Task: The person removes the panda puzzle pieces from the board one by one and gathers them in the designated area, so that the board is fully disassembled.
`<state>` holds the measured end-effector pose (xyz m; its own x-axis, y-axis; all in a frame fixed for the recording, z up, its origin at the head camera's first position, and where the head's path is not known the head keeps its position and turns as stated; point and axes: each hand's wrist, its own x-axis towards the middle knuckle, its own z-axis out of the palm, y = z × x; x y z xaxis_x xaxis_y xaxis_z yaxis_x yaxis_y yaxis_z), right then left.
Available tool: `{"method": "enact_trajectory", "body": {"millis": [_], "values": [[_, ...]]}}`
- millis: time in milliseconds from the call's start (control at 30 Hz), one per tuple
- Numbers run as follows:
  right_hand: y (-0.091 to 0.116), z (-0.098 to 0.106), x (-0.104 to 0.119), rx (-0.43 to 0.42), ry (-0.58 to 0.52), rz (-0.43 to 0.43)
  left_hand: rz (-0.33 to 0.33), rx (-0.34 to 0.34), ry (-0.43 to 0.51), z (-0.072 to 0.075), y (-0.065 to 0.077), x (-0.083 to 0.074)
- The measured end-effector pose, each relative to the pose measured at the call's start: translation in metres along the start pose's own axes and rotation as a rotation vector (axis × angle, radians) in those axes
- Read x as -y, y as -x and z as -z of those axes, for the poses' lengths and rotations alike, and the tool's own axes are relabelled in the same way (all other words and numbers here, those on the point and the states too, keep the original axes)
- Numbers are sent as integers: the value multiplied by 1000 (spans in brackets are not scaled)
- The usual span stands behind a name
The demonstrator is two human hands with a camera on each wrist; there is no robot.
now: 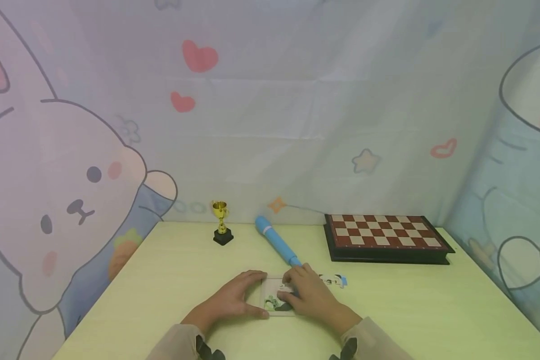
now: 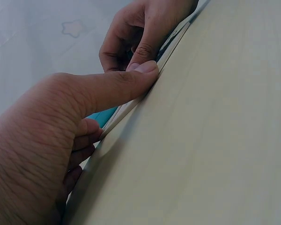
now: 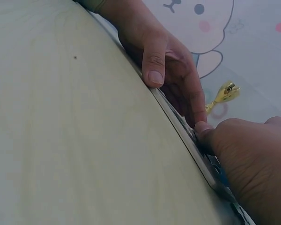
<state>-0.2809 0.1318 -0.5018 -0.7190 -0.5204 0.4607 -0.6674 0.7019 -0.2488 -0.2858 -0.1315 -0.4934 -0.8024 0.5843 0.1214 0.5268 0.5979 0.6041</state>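
A small, shallow puzzle tray (image 1: 281, 314) with a pale rim lies flat on the table between both hands. Inside it, green-printed puzzle pieces (image 1: 272, 303) show at the lower left. My left hand (image 1: 233, 298) holds the tray's left side, thumb at the near edge and fingers at the far edge. In the left wrist view, its thumb (image 2: 131, 84) lies along the rim. Over the tray's right part, my right hand (image 1: 312, 296) pinches a puzzle piece between thumb and curled fingers, largely hiding it. Beyond that hand lie loose printed pieces (image 1: 335, 281).
Behind the right hand, a blue stick-like object (image 1: 279, 242) points away at a slant. A gold trophy cup (image 1: 222, 225) on a black base stands at the back left. The chessboard box (image 1: 382, 237) sits back right, before a printed cloth (image 1: 270, 125).
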Motion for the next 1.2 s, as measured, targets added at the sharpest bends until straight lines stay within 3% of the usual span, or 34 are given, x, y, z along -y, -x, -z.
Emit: {"method": "enact_trajectory", "body": {"millis": [400,767,1200], "values": [[1,1,1,-1,-239,-93,0,1,1,0,-1,1],[-1,0,1,-30,-288,-5,2,3,-5,0,0,0],[-2,2,3,-25,-386,-45,-9,-1,-24,1,0,-1]]}}
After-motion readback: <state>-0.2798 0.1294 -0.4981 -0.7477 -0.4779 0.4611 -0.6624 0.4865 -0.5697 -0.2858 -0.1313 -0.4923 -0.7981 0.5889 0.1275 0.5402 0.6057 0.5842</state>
